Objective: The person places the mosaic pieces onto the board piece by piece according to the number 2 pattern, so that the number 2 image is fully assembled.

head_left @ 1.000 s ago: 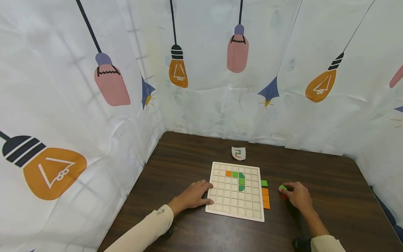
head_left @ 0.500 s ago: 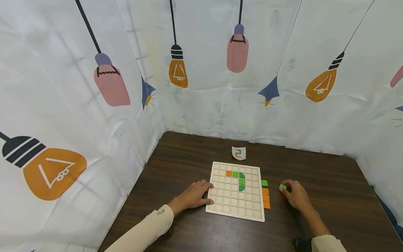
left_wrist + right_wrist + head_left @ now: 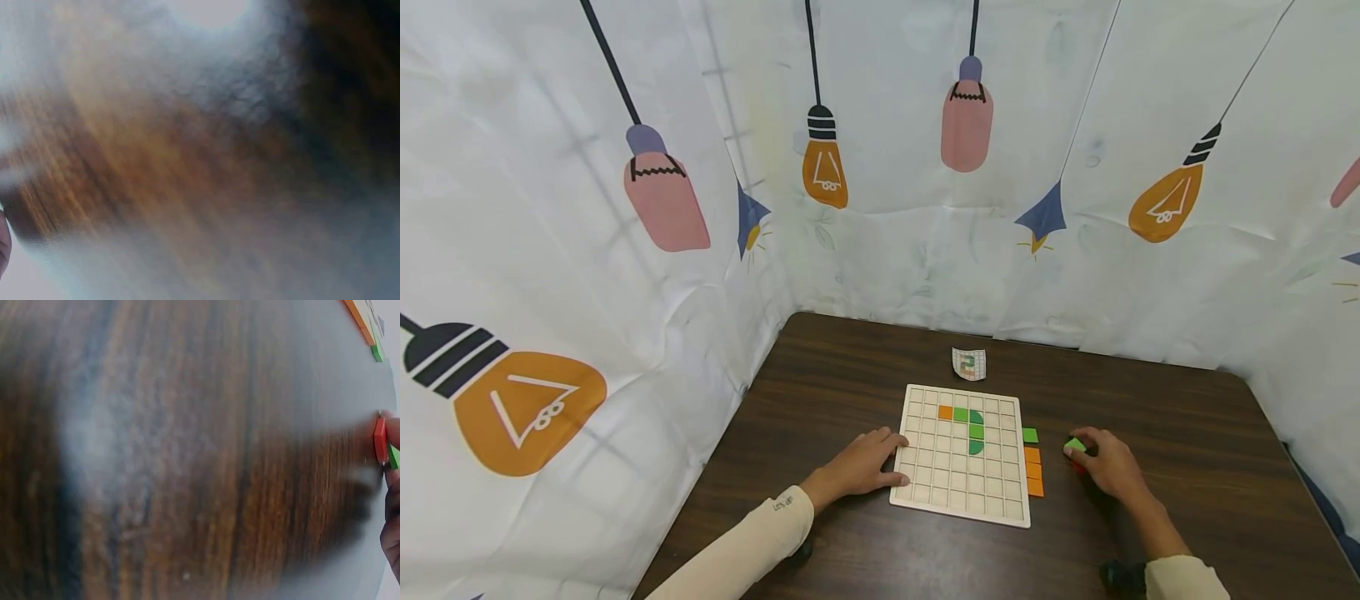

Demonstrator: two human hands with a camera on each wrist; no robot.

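My left hand (image 3: 861, 467) rests at the left edge of a pale wooden grid board (image 3: 932, 479), fingers and thumb spread on its rim. On the board lie an orange square tile (image 3: 945, 412), two light green squares and two dark green rounded tiles (image 3: 976, 448). To the right of the board, my right hand (image 3: 1111, 468) pinches a light green square tile (image 3: 1074, 445) between thumb and fingers. A red tile (image 3: 380, 439) shows right beside the green one in the right wrist view, partly hidden by the fingers. The left wrist view is mostly blurred tabletop.
Along the board's right edge lie a green tile (image 3: 1030, 435) and several orange tiles (image 3: 1033, 472). A small paper card (image 3: 968, 365) with a printed grid pattern lies behind the board. A patterned white sheet (image 3: 880, 267) hangs around the dark wooden table (image 3: 842, 375).
The green tile turns slightly between my right fingers, while that hand stays in about the same place. My left hand and the board have not moved.
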